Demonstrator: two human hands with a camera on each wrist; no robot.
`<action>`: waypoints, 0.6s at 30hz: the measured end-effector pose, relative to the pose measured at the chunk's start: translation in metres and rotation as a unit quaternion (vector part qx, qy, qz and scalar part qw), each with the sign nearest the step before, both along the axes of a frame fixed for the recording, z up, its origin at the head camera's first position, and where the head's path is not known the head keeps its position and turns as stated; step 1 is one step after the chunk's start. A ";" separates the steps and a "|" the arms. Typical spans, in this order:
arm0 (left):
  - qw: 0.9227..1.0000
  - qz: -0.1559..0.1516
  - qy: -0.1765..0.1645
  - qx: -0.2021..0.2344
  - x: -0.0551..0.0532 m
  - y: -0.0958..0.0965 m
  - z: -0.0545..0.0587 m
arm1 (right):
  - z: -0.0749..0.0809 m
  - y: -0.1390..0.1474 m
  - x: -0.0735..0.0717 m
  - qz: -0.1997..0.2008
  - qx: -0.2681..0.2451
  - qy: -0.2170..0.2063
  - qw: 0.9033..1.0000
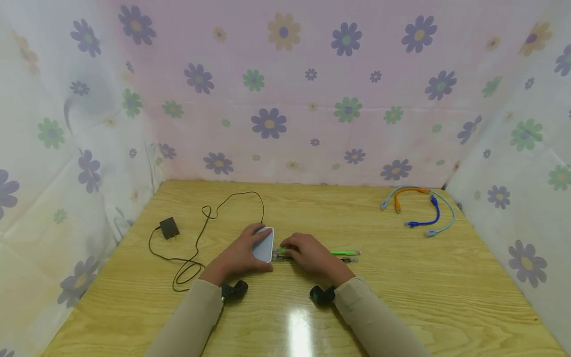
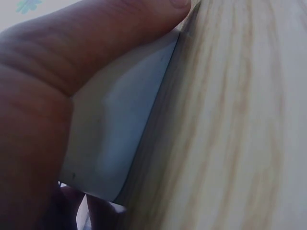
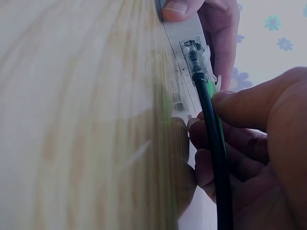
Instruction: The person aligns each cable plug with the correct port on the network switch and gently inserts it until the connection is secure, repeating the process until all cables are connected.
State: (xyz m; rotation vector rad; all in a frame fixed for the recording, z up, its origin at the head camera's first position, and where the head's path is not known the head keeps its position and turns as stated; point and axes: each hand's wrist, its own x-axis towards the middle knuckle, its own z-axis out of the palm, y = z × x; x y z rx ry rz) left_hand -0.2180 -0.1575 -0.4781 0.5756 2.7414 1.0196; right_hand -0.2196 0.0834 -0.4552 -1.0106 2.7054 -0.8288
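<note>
1. Nearest: beige sleeves [image 1: 189, 317] and dark wrist-worn devices [image 1: 235, 291] above table [image 1: 401, 297]. Sleeves cut off by lower frame edge.
2. Left hand [image 1: 238, 253]: clamps white box [image 1: 264, 245], thumb along near side, remaining fingers at far side; probably braced against pressure on the right face. In left wrist view, most fingers lost behind box.
3. Right hand [image 1: 310, 253], just beside box: pinches green cable [image 1: 345, 253] between thumb and fingers close to its end, presumably for fine control. Green plug mostly hidden behind black cable [image 3: 216, 143].
4. Clear plug [image 3: 194, 55] on black cable: sits at box's right face. Cannot tell whether fully seated.
5. Farther left: black adapter [image 1: 169, 228], prongs toward near edge. Thin lead [image 1: 250, 192] loops to box's far side; connection too small to make out.
6. Far right: light-blue cable [image 1: 454, 214], orange cable [image 1: 419, 190] and blue cable [image 1: 438, 215], well apart from hands, apparently set aside. Contact at crossings unclear.
7. Beyond table: floral curtain [image 1: 303, 124], cut off above.
</note>
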 end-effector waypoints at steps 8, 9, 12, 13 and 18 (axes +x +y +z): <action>1.000 -0.001 0.005 -0.014 -0.001 0.001 0.000 | -0.001 0.000 -0.001 0.000 -0.001 -0.001 1.000; 1.000 -0.001 0.006 -0.015 0.000 0.001 0.000 | -0.001 -0.001 -0.001 -0.001 -0.001 -0.002 1.000; 1.000 -0.001 0.006 -0.018 0.000 0.001 0.000 | -0.001 -0.001 -0.001 -0.002 -0.002 -0.003 1.000; 1.000 -0.002 0.006 -0.018 0.000 0.001 0.000 | -0.001 -0.002 0.000 -0.002 -0.003 -0.003 1.000; 1.000 -0.005 0.010 -0.019 -0.001 0.001 0.000 | -0.001 -0.003 0.000 0.000 -0.007 -0.004 1.000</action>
